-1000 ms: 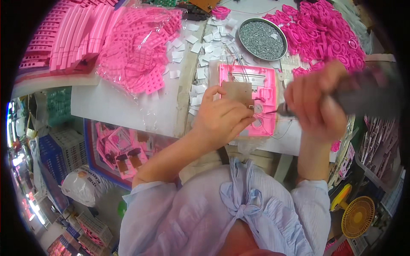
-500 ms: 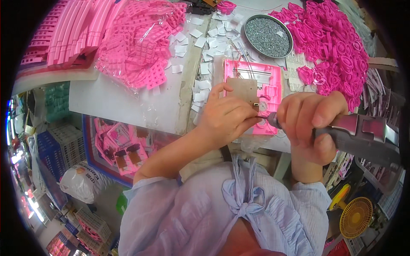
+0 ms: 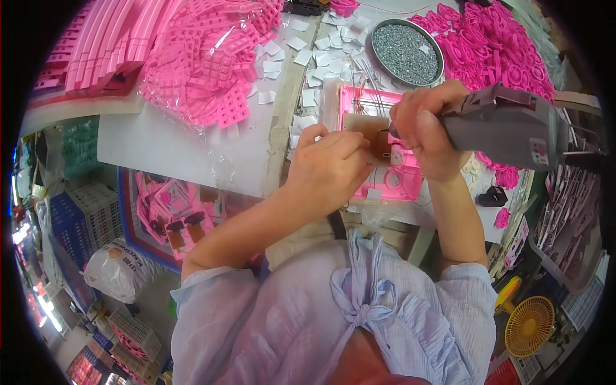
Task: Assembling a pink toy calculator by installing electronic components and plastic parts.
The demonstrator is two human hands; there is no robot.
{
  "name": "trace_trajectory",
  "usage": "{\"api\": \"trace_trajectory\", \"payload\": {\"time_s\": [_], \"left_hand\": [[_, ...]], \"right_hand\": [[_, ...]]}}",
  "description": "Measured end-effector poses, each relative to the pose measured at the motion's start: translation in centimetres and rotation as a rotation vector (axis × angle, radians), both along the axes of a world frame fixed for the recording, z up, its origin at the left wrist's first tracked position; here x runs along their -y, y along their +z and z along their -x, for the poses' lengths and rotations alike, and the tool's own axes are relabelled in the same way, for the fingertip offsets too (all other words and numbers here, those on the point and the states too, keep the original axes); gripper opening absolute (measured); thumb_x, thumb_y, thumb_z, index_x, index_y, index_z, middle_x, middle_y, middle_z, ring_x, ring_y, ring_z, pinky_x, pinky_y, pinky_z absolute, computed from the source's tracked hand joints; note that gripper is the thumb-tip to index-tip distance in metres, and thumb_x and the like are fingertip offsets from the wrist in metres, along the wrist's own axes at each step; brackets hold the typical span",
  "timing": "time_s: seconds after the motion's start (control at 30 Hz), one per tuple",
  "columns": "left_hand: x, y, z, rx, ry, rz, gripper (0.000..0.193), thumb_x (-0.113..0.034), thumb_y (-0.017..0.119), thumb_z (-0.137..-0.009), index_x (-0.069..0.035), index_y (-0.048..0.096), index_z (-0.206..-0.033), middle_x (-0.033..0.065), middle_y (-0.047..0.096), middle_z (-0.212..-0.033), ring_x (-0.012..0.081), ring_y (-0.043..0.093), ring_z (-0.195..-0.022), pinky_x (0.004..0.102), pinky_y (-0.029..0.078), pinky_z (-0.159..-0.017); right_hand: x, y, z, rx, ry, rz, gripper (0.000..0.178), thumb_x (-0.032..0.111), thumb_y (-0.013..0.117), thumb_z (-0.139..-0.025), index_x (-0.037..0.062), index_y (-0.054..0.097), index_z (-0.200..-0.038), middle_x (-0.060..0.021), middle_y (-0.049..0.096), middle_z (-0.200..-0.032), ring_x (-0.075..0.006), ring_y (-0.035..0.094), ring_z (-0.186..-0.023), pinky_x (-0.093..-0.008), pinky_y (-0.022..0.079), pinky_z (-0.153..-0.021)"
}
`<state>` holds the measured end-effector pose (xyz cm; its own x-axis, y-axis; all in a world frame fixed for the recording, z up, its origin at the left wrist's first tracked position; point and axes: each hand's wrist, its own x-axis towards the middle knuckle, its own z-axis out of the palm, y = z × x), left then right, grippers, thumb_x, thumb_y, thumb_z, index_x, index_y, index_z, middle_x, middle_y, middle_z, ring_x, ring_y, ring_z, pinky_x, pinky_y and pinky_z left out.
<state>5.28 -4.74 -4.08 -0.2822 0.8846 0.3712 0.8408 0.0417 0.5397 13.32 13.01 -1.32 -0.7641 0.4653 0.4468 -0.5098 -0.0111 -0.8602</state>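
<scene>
Head camera: the brown circuit board (image 3: 370, 127) lies in the pink plastic housing (image 3: 404, 187), at the front middle of the worktable (image 3: 192, 157). The right hand (image 3: 431, 131) has its fingers wrapped firmly around the grey power screwdriver (image 3: 504, 123), whose bit (image 3: 384, 131) points at the board's right side; whether it touches cannot be told. The driver's body slants away to the right. The left hand (image 3: 329, 168) is at the board's lower left, fingers curled and bunched close together; what the tips pinch, if anything, is hidden. To do this well, I would stand the bit more square to the board, seat it before giving power, and press lightly, since thin plastic probably strips easily. The left fingertips should steady the board flat while staying out of the bit's path. Mind the thin wires (image 3: 367, 80) at the housing's top and the loop near its lower half, lest they get trapped under an edge.
</scene>
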Motion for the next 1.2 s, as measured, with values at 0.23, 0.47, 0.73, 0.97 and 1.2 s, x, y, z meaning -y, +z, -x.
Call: {"api": "trace_trajectory", "payload": {"time_s": [0.23,0.47,0.73,0.97,1.2], "left_hand": [[0.3,0.4,-0.2,0.079,0.035,0.049,0.009,-0.014,0.074,-0.084,-0.013,0.068,-0.091,-0.0006,0.072,-0.112,0.0142,0.067,-0.105,0.0491,0.028,-0.103],[-1.1,0.5,0.1,0.259,0.045,-0.097,0.008,-0.013,0.074,-0.084,-0.014,0.073,-0.092,0.0001,0.075,-0.095,0.0168,0.071,-0.092,0.0543,0.015,-0.117],[-3.8,2.3,2.5,0.117,-0.110,-0.009,0.010,-0.018,0.073,-0.085,-0.013,0.074,-0.094,0.0022,0.073,-0.087,0.0206,0.070,-0.083,0.0568,0.029,-0.110],[-18.3,0.1,9.8,-0.386,0.156,0.265,0.021,-0.022,0.064,-0.085,-0.010,0.077,-0.096,0.0130,0.073,-0.092,0.0303,0.067,-0.095,0.0496,0.044,-0.090],[-20.0,-0.3,8.6,-0.346,0.053,0.324,0.021,-0.019,0.059,-0.086,-0.016,0.080,-0.090,0.0054,0.076,-0.096,0.0226,0.063,-0.106,0.0500,0.032,-0.095]], "right_hand": [[-0.2,1.0,-0.4,0.111,0.035,-0.117,0.014,0.017,0.059,-0.099,0.0080,0.049,-0.103,-0.0016,0.048,-0.060,-0.0111,0.041,-0.050,-0.0298,0.036,-0.052],[0.8,5.4,-1.4,-0.087,0.253,0.047,0.030,0.032,0.066,-0.098,0.0075,0.050,-0.107,0.0028,0.048,-0.058,-0.0105,0.045,-0.049,-0.0298,0.039,-0.051],[-0.1,4.7,-2.5,-0.049,0.197,0.058,0.029,0.033,0.065,-0.097,0.0097,0.051,-0.106,0.0043,0.046,-0.055,-0.0108,0.043,-0.048,-0.0310,0.039,-0.053],[1.8,3.4,-0.9,-0.006,0.208,0.072,0.025,0.030,0.063,-0.098,0.0096,0.051,-0.107,0.0039,0.044,-0.053,-0.0120,0.043,-0.048,-0.0311,0.039,-0.056],[2.7,1.9,-1.7,0.018,0.253,0.111,0.023,0.013,0.066,-0.093,0.0063,0.048,-0.105,-0.0051,0.055,-0.068,-0.0130,0.050,-0.056,-0.0315,0.044,-0.056]]}}
